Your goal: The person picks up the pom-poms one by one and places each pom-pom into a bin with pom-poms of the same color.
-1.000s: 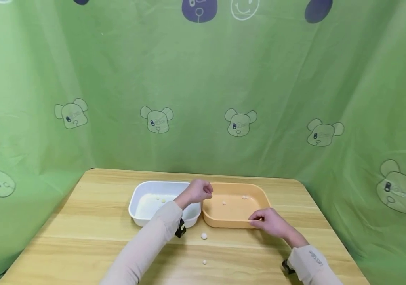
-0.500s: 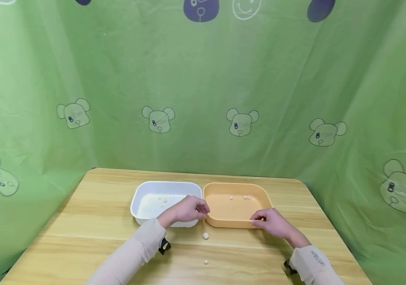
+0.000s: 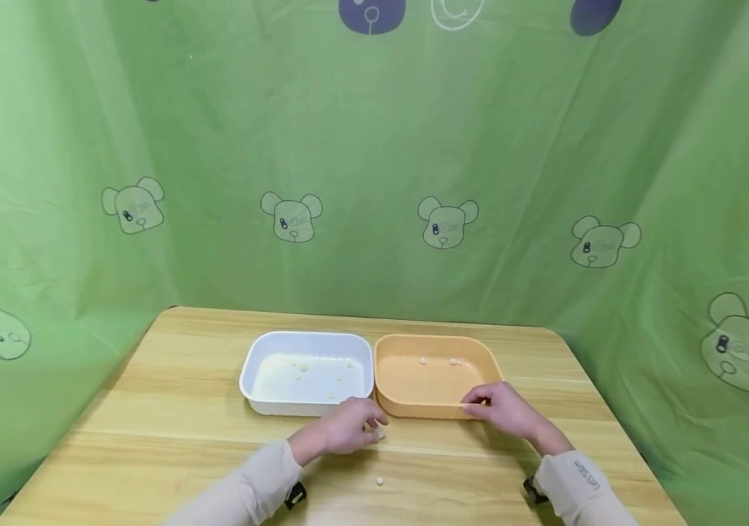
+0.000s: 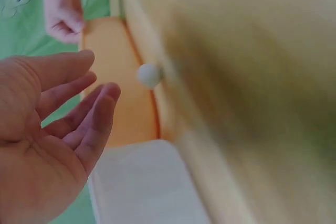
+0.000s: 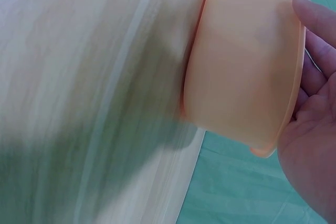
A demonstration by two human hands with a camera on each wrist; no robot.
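Note:
My left hand (image 3: 348, 426) hovers just in front of the white tray (image 3: 308, 408), fingers loosely bent and apart. A small white ball (image 4: 149, 75) lies beyond its fingertips in the left wrist view; in the head view the hand partly covers that ball. With thumb and fingers my right hand (image 3: 504, 409) pinches the near rim of the orange tray (image 5: 239, 61), close to its right corner. Inside the orange tray are a few small white balls (image 3: 422, 360). Several small yellowish balls (image 3: 303, 368) lie in the white tray.
A smaller white ball (image 3: 379, 481) lies on the wooden table (image 3: 170, 409) nearer the front. The two trays stand side by side toward the back. Behind and at both sides hangs a green curtain (image 3: 374, 277) with printed bear heads.
My left hand has come back from over the orange tray's left end to the ball in front of the trays. The right hand keeps its hold on the rim.

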